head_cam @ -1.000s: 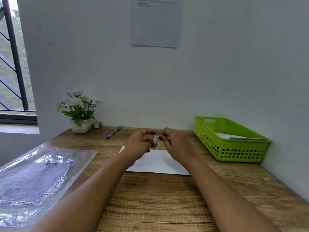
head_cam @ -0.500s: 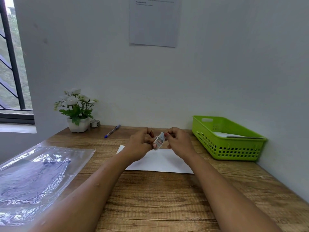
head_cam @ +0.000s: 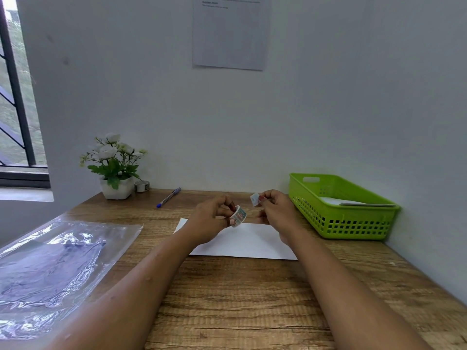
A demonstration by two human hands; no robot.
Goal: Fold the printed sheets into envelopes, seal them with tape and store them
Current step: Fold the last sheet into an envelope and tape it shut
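One desk: wood grain, set against the wall, everything below sits on it.
One plastic sleeve: clear, crinkled, flat on the desk's left side.
One wall notice: pale sheet stuck on the wall above the desk, text too small to read.
One basket: lime green, slotted walls, far right by the wall; paper lies inside, count unclear.
One white sheet: plain, flat, mid-desk, directly under both hands, just left of the basket.
One flower pot: white pot, white blooms, back-left corner.
Two hands: both raised above the sheet, forearms reaching in from the near edge.
Left hand: fingers curled, gripping the tape roll at thumb and fingertips.
Right hand: thumb and forefinger pinching the tape piece, other fingers curled.
One pen: blue cap, lying at an angle behind the sheet.
Two tape rolls: printed one in the left hand; spare roll touching the pot's right side.
One tape piece: small, pale, held up right of the roll; whether it joins the roll, cannot tell.
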